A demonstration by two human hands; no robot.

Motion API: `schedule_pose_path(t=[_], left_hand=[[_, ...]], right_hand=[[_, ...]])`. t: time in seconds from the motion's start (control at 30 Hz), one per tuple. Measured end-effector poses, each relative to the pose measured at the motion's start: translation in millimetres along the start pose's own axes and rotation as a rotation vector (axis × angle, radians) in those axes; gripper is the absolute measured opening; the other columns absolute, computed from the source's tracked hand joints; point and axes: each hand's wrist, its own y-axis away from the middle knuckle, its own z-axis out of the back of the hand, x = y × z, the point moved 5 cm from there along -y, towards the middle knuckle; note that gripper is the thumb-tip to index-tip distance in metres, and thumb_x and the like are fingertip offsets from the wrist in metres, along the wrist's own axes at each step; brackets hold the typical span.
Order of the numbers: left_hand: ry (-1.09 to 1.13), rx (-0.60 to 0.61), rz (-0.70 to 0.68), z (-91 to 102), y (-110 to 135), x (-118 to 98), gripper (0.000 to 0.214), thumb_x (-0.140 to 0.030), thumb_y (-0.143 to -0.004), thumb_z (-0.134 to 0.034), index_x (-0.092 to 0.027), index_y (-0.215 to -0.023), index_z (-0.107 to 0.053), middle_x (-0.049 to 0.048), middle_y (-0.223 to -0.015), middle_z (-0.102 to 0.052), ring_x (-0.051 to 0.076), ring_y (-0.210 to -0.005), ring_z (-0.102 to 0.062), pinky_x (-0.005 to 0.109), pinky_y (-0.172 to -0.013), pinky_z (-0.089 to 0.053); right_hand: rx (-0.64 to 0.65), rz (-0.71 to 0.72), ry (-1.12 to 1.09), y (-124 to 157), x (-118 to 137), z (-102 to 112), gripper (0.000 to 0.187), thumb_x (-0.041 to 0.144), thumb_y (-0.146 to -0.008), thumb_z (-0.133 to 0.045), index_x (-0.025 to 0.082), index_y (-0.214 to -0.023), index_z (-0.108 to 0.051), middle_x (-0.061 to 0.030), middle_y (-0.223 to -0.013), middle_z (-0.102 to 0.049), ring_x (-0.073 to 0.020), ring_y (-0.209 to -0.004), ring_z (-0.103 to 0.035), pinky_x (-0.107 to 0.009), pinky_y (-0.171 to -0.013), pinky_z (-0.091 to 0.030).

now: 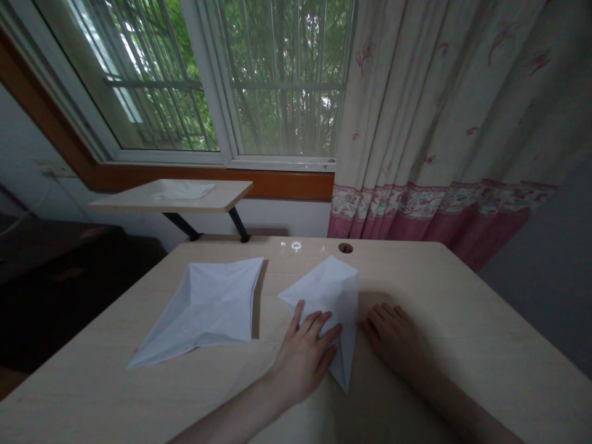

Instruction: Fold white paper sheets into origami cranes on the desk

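A sheet of white paper (329, 287), folded into a pointed kite-like shape, lies on the table under my left hand (303, 354). That hand is open, its fingers spread flat across the lower left part of the paper. At the paper's right edge is my right hand (393, 336), with its fingers curled closed and the thumb side touching the edge. How much of the edge it pinches is partly hidden. Left of my hands sits a second white folded paper form (219, 302), with raised sides and a long point toward the front left.
The pale wooden table (462, 296) has a round cable hole (345, 248) near its back edge. A small raised shelf (203, 203) at the back left carries a white crumpled sheet (187, 189). Behind are a barred window (282, 92) and a patterned curtain (439, 123).
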Motion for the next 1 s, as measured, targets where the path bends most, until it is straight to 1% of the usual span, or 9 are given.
schedule_pose_path(t=[0.13, 0.3, 0.53, 0.77, 0.9, 1.0], left_hand=[[-0.003, -0.006, -0.002, -1.1, 1, 1, 0.038, -0.032, -0.100, -0.049, -0.033, -0.138, -0.050, 0.0054, -0.141, -0.053, 0.027, -0.131, -0.047, 0.065, -0.117, -0.014], [0.009, -0.004, 0.004, -2.8, 1, 1, 0.039, -0.030, -0.099, -0.049, -0.033, -0.139, -0.050, 0.0065, -0.141, -0.053, 0.028, -0.131, -0.047, 0.067, -0.116, -0.013], [0.026, -0.003, 0.006, -2.4, 1, 2, 0.040, -0.028, -0.098, -0.051, -0.033, -0.138, -0.050, 0.0058, -0.142, -0.053, 0.028, -0.131, -0.047, 0.066, -0.117, -0.013], [0.034, -0.005, 0.015, -0.6, 1, 1, 0.039, -0.028, -0.099, -0.050, -0.034, -0.138, -0.051, 0.0057, -0.141, -0.053, 0.028, -0.131, -0.047, 0.066, -0.116, -0.013], [0.040, -0.008, 0.032, -1.0, 1, 2, 0.039, -0.029, -0.098, -0.051, -0.035, -0.136, -0.053, 0.0058, -0.142, -0.053, 0.028, -0.132, -0.046, 0.067, -0.116, -0.014], [0.038, -0.020, 0.036, -1.4, 1, 3, 0.038, -0.030, -0.098, -0.052, -0.035, -0.136, -0.053, 0.0060, -0.142, -0.052, 0.028, -0.133, -0.046, 0.067, -0.116, -0.015]], right_hand=[[0.000, -0.011, -0.028, 1, 2, -1, 0.037, 0.025, -0.102, -0.035, 0.020, -0.077, -0.062, -0.0052, -0.075, -0.067, -0.0222, -0.070, -0.061, -0.037, -0.072, -0.038], [0.018, -0.031, -0.115, 1, 2, -1, 0.036, 0.025, -0.102, -0.038, 0.021, -0.074, -0.060, -0.0037, -0.073, -0.067, -0.0207, -0.068, -0.062, -0.036, -0.071, -0.039], [0.071, -0.018, -0.208, 0, 3, 0, 0.025, 0.022, -0.096, -0.048, 0.021, -0.074, -0.060, -0.0019, -0.075, -0.069, -0.0190, -0.068, -0.064, -0.033, -0.070, -0.043], [0.128, -0.003, -0.265, -1, 7, 5, 0.019, 0.021, -0.092, -0.053, 0.021, -0.075, -0.060, -0.0018, -0.077, -0.069, -0.0199, -0.070, -0.064, -0.035, -0.072, -0.043], [0.175, -0.017, -0.306, -2, 8, 7, 0.018, 0.020, -0.090, -0.057, 0.021, -0.073, -0.060, -0.0003, -0.074, -0.068, -0.0188, -0.069, -0.064, -0.035, -0.073, -0.043], [0.171, -0.009, -0.328, -3, 11, 8, 0.018, 0.018, -0.088, -0.058, 0.021, -0.070, -0.059, 0.0008, -0.071, -0.067, -0.0181, -0.068, -0.064, -0.034, -0.074, -0.043]])
